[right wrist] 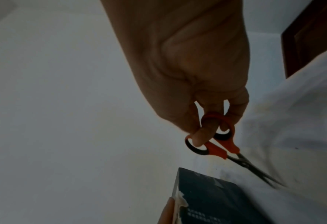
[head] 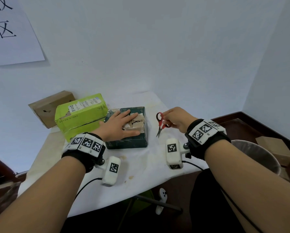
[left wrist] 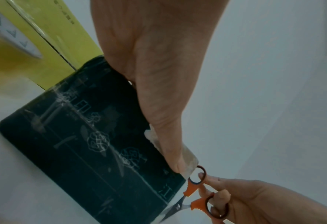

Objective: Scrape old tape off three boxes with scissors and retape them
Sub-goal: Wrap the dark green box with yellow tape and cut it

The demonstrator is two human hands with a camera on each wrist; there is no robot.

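Your right hand (head: 176, 119) has its fingers curled through the loops of the small red-handled scissors (head: 161, 123), thumb and fingertips pinching the handles. The scissors hang with the blades pointing down toward the white cloth-covered table (head: 149, 163), the tips slightly parted and just above or on the cloth; you cannot tell which. They sit just to the right of the dark green flat cardboard box (head: 129, 142), apart from it.

Your left hand (head: 119, 125) lies flat, palm down, fingers straight and spread, pressing on the top of that dark green box. Under its fingers the lid shows a torn brown patch of bare cardboard with pale scraps of old tape (head: 136, 122). From the left wrist view, a ragged pale strip clings to the box edge beside your thumb.

Touching the green box on its left is a lime-green cardboard box (head: 78, 115) with a white printed label and a torn top. Behind that, against the wall, stands a plain brown cardboard box (head: 47, 108). Past the table's right edge is a round grey bin (head: 258, 155), with another brown carton (head: 275, 147) on the floor beyond it.
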